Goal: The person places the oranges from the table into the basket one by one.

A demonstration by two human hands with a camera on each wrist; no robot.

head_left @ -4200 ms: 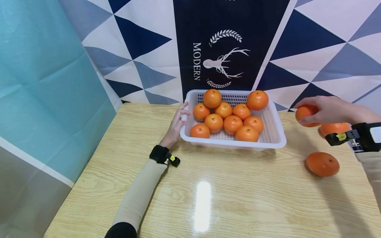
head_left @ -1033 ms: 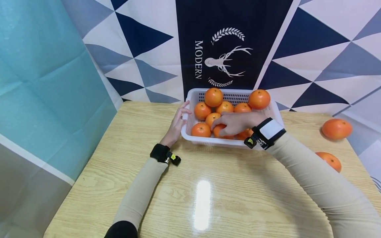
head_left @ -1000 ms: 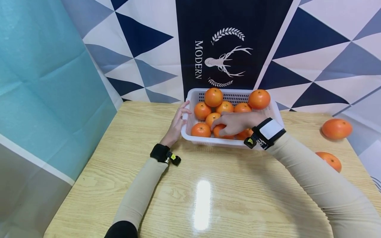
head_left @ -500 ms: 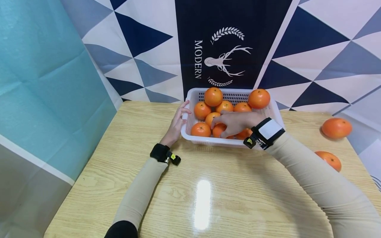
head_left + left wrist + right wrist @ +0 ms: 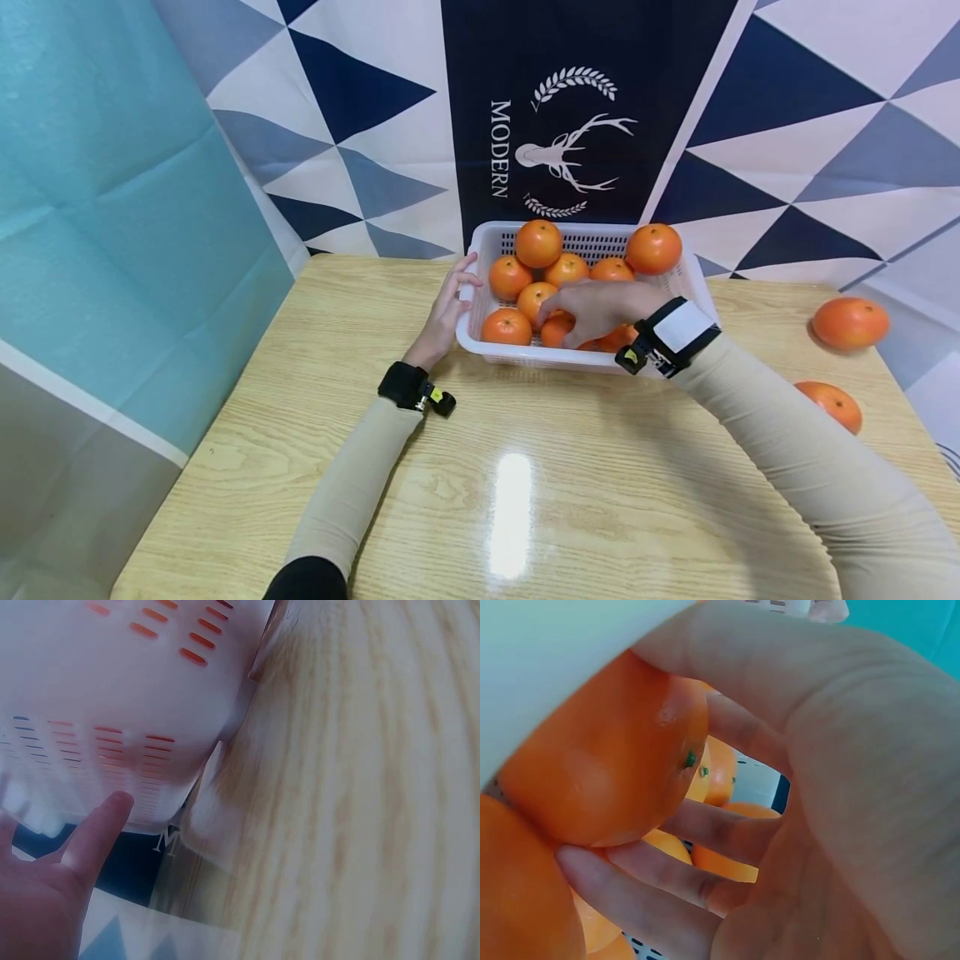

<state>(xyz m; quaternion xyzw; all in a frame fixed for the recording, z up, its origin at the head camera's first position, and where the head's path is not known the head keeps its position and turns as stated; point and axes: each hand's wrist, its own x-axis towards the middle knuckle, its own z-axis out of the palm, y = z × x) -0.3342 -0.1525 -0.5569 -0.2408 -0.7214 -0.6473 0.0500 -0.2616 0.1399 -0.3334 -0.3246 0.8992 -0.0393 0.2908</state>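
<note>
A white slotted plastic basket (image 5: 555, 357) holds several oranges (image 5: 506, 327). At its left end my left hand (image 5: 441, 321) grips the rim, fingers over the edge and thumb against the slotted outer wall in the left wrist view. My right hand (image 5: 600, 307) reaches down into the basket near its front side, fingers and thumb curled around an orange (image 5: 622, 757). That orange sits against the inside of the front wall, beside another orange (image 5: 517, 885). Part of the basket's right half is hidden under the right hand and wrist.
Two more oranges lie on the wooden table (image 5: 360, 500) to the right, one farther back (image 5: 850, 323) and one (image 5: 831, 404) partly behind the right sleeve. A patterned cloth (image 5: 367, 125) stands right behind the basket.
My right hand has carried an orange from the right side of the table into the basket. During the last second its fingers shifted slightly around it. The left hand has stayed at the rim.
</note>
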